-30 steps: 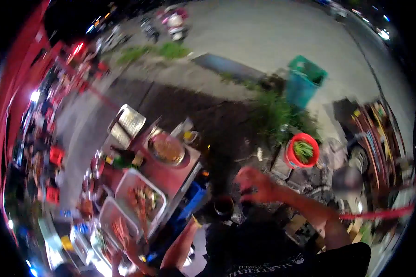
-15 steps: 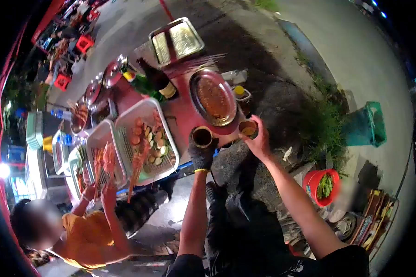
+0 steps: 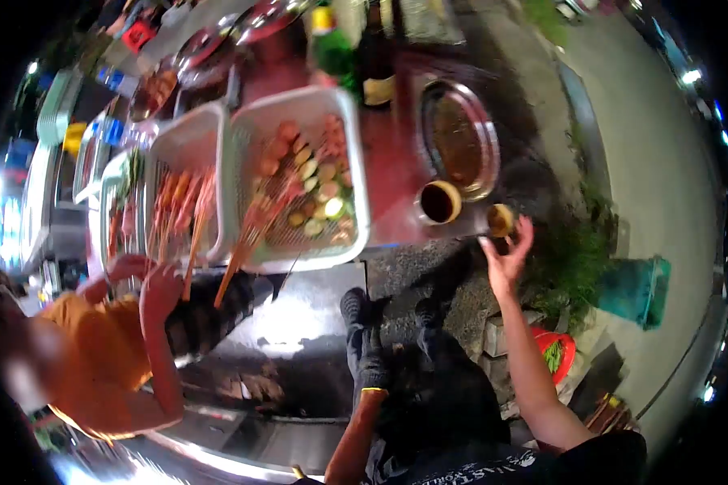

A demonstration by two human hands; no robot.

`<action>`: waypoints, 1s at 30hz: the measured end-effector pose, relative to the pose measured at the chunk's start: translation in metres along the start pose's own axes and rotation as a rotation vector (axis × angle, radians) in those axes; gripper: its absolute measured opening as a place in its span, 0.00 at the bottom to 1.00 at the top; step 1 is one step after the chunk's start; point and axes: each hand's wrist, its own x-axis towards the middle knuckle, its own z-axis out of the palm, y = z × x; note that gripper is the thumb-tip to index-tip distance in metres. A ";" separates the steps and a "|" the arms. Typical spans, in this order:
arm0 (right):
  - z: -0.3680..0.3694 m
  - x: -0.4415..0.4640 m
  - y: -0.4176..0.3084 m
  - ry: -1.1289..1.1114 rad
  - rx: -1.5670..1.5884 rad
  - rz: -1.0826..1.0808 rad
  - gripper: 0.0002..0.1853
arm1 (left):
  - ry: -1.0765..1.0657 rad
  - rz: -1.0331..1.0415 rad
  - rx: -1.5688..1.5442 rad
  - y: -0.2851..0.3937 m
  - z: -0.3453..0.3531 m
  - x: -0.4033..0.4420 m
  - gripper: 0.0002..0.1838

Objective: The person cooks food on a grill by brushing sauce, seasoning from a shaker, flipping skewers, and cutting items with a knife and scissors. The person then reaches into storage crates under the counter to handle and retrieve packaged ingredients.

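Observation:
My right hand (image 3: 508,259) is at the table's near right corner, thumb and fingers spread apart just short of a small cup (image 3: 500,220) with brownish contents. To the left of that cup stands another cup (image 3: 439,202) holding dark liquid. Behind both lies an oval metal tray (image 3: 459,145) with reddish-brown residue. My left hand (image 3: 373,370), in a dark glove, hangs low over my dark trousers. Its fingers point forward and nothing shows in them, though dark cloth behind blurs their outline.
White baskets (image 3: 362,182) of skewers and sliced food fill the table's left part. A green bottle (image 3: 334,52) and a brown bottle (image 3: 378,69) stand behind. At left, a person in an orange shirt (image 3: 109,343) handles skewers. A red bucket (image 3: 564,356) and green bin (image 3: 635,291) stand right.
Both cups have gone from my hands onto the table beside the oval tray. My left hand has dropped back toward my body; the right has opened. The view has shifted closer to the baskets.

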 end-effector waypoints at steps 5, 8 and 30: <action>0.005 -0.118 0.114 -0.101 0.093 0.263 0.26 | -0.060 -0.318 0.057 -0.094 0.058 -0.069 0.28; 0.057 -0.191 0.107 -0.693 -0.284 0.129 0.27 | -0.029 -0.427 0.093 -0.133 0.075 -0.091 0.33; 0.559 -0.313 0.110 -1.185 -0.686 -0.795 0.18 | 0.782 -0.196 -0.060 -0.340 -0.085 0.137 0.29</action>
